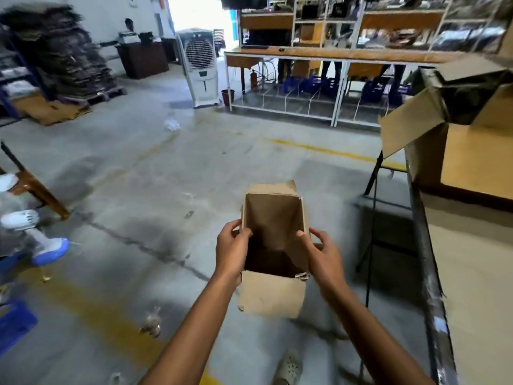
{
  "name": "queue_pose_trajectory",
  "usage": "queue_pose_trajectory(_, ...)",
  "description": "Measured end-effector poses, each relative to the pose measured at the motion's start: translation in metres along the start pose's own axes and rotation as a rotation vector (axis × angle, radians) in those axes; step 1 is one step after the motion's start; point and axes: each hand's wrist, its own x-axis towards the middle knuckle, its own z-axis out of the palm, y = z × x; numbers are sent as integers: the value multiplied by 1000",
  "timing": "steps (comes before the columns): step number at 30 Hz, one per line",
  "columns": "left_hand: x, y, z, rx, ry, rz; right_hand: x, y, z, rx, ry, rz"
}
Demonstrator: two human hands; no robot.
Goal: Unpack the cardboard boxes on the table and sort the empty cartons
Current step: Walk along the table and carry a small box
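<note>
I hold a small open brown carton [270,293] in the air over the concrete floor, its mouth facing me and its inside dark and seemingly empty. My left hand [231,250] grips its left wall, thumb inside the rim. My right hand [322,252] grips the right wall the same way. A large open cardboard box [424,162] stands on the table [472,287] at the right, flaps spread, with something dark inside it.
A white air cooler [200,69] stands at the far middle. Long shelved workbenches [333,55] run along the back right. Stacked flat cartons [63,51] sit on a pallet at the far left. A seated person's legs and shoes [33,237] show at the left edge.
</note>
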Motion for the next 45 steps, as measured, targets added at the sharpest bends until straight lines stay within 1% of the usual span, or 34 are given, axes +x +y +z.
queue_pose_trajectory(7,123,66,118,51,-102,137,145,-46,-39,68,129,-107)
queue_pose_trajectory(13,203,126,211,18,-185,299,246,-93,-80,111,238,-244)
queue_pose_trajectory(16,234,160,253,-23,-247,400,287,-120,-101,118,303,-307)
queue_pose_trajectory(21,290,217,328,-112,-383,566,355,-165,-138,101,461,-439)
queue_pose_trajectory(24,324,254,373,-212,-450,639,397,-196,-161,72,541,-524)
queue_pose_trajectory(28,371,303,437,-365,-553,699,455,-243,-187,52,649,-604)
queue_pose_trajectory(31,403,338,481,-418,-639,753,494,-272,-204,11,761,-669)
queue_pose_trajectory(37,443,396,559,-511,-876,805,544,-318,-238,-20,924,-722)
queue_pose_trajectory(41,450,416,613,-570,-1017,794,557,-339,-266,-47,1034,-754)
queue_pose_trajectory(45,441,417,669,-615,-1137,793,562,-342,-300,-144,1165,-756)
